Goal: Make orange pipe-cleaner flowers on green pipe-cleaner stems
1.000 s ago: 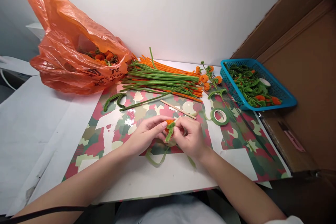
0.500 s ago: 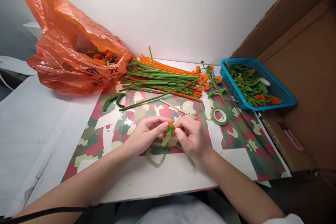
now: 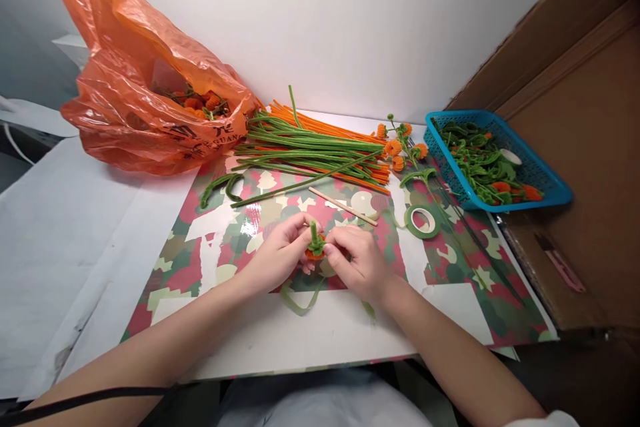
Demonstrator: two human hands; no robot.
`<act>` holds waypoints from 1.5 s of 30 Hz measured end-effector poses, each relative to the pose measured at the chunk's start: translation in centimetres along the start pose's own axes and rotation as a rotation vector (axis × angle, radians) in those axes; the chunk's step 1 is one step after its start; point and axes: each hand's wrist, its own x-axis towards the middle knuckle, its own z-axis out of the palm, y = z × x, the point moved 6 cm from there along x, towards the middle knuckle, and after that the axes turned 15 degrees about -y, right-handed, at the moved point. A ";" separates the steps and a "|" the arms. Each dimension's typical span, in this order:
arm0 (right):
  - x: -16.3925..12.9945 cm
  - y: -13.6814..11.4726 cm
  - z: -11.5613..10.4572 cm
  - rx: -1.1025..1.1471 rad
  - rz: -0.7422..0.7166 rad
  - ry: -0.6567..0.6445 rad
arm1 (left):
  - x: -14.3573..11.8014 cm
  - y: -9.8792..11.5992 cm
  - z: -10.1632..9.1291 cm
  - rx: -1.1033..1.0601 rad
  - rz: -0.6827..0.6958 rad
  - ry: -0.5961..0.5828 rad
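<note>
Work surface: a camouflage-patterned sheet (image 3: 173,267) against a white wall (image 3: 350,27). The orange chenille flower head (image 3: 316,255) is held between both hands above the sheet, green stub (image 3: 314,232) upward. Left hand (image 3: 280,253): thumb and fingers closed on its left side. Right hand (image 3: 360,260): thumb and forefinger pinching its right edge. Assessment: probably light, soft, non-slip, easily crushed; grip best at the green base.

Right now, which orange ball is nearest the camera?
The orange ball between left hand and right hand, green stem up; the other balls lie farther back.
</note>
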 end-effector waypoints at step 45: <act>-0.3 0.1 -0.6 0.439 0.075 -0.122 | -3.1 5.7 2.1 0.911 0.448 -0.013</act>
